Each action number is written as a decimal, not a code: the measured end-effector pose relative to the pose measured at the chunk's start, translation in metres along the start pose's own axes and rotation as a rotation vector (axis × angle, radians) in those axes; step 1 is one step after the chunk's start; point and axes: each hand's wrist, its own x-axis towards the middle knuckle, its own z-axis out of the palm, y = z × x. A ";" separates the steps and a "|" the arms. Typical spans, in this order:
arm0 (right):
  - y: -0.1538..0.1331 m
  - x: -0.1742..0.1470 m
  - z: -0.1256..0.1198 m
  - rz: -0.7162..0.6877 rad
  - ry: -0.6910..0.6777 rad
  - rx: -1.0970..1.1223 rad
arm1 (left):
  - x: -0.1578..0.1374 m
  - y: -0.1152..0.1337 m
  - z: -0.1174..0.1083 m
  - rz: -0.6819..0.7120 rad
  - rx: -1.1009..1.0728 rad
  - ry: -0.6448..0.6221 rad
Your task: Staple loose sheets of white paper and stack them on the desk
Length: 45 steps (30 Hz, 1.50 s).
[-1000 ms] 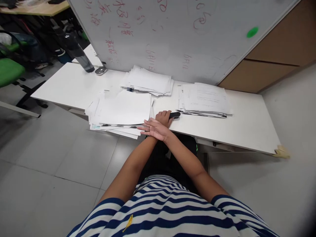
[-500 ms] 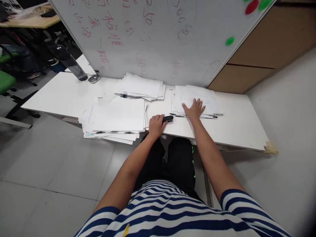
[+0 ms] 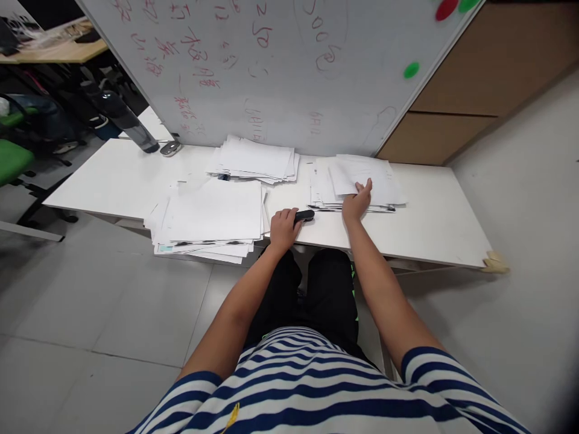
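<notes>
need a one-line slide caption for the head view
Left hand on a black stapler-like tool, right hand at a curled sheet on the rightmost paper stack, before a whiteboard.

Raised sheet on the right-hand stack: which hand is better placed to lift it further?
Probably the right hand: it is at the sheet, while the left hand grips a black tool.

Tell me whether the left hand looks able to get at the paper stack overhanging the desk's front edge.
Probably yes: the left hand rests close beside the paper stack, with nothing standing between, though it holds the black stapler and may need to let go first.
</notes>
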 end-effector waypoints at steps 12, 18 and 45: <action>-0.014 0.005 -0.001 0.119 -0.207 -0.303 | -0.001 0.001 0.000 -0.018 0.003 0.006; -0.013 0.004 0.003 0.126 -0.185 -0.316 | -0.001 0.001 0.000 -0.020 -0.015 0.006; -0.010 0.004 0.005 0.304 -0.043 -0.024 | 0.000 0.001 -0.001 -0.023 -0.023 -0.023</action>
